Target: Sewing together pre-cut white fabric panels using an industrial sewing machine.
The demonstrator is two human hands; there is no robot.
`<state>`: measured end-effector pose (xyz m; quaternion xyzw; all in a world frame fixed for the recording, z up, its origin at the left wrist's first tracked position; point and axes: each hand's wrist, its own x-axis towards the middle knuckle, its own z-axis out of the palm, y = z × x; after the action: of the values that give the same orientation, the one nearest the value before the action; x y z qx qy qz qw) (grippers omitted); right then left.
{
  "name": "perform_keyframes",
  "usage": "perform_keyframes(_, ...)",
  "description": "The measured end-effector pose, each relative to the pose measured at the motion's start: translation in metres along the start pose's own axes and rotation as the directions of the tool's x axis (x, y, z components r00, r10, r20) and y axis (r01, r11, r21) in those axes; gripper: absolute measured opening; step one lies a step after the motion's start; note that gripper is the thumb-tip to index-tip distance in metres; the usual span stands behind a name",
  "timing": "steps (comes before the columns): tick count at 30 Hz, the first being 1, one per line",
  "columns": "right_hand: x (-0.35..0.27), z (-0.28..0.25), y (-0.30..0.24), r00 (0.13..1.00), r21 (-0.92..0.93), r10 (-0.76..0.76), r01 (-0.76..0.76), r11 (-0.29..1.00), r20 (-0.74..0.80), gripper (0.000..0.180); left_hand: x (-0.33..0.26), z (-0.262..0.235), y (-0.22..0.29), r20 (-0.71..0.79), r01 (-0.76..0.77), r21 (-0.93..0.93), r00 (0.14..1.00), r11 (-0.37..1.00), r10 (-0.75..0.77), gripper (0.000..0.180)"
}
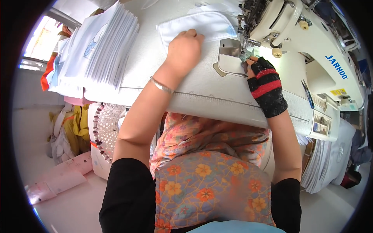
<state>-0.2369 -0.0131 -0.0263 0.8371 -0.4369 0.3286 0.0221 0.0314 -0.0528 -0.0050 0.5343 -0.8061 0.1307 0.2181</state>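
White fabric piece (200, 24), smooth and rectangular, lies flat at twelve o'clock on the sewing table (210, 97). One bare left hand (184, 48) presses it, fingers curled. One right hand (264, 79), in a fingerless black-and-red knit glove, pinches cloth beside the sewing machine's (295, 35) shiny metal plate (230, 58). One tall stack of white pieces (105, 46) sits at ten o'clock.

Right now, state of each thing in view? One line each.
left hand: fingers curled, pressing flat on the white fabric piece.
right hand: in a black and red fingerless glove, fingers at the needle area.
white fabric piece: lying flat, one end under the sewing machine head.
stack of white cut pieces: piled at the left, fanned edges.
bracelet: on the left wrist.
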Motion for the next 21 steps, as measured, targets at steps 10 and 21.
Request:
perform_keyframes(10,-0.004,0.001,0.028,0.989,-0.029,-0.015,0.019,0.999,0.148,0.023,-0.326,-0.087,-0.01,0.072,0.368,-0.098,0.929,0.925,-0.362,0.045)
perform_keyframes(21,-0.005,0.008,0.062,0.961,-0.05,-0.017,0.032,0.998,0.277,0.03,-0.516,0.003,-0.146,0.23,0.914,0.355,0.12,0.198,-0.966,0.055)
